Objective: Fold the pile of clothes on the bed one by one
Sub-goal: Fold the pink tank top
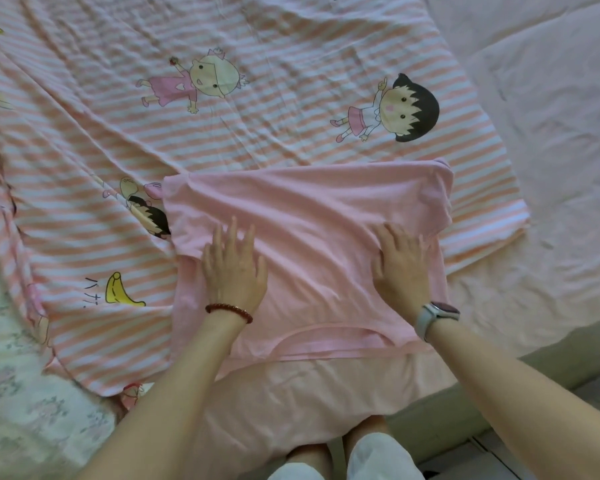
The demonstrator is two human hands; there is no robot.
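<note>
Where both palms press flat, item: pink T-shirt (309, 237), lying on the striped cartoon-print sheet (222, 116) near the bed's edge, neckline toward the person. Material: thin, soft, limp knit; light, likely to wrinkle and slide; best taken by a side edge or hem corners just outside each palm. Left hand (234, 271): fingers spread, nothing clasped, beaded bracelet (229, 311) at wrist. Right hand (400, 268): likewise splayed and pressing, watch (437, 317) behind it. Forearms reach forward, roughly parallel.
</note>
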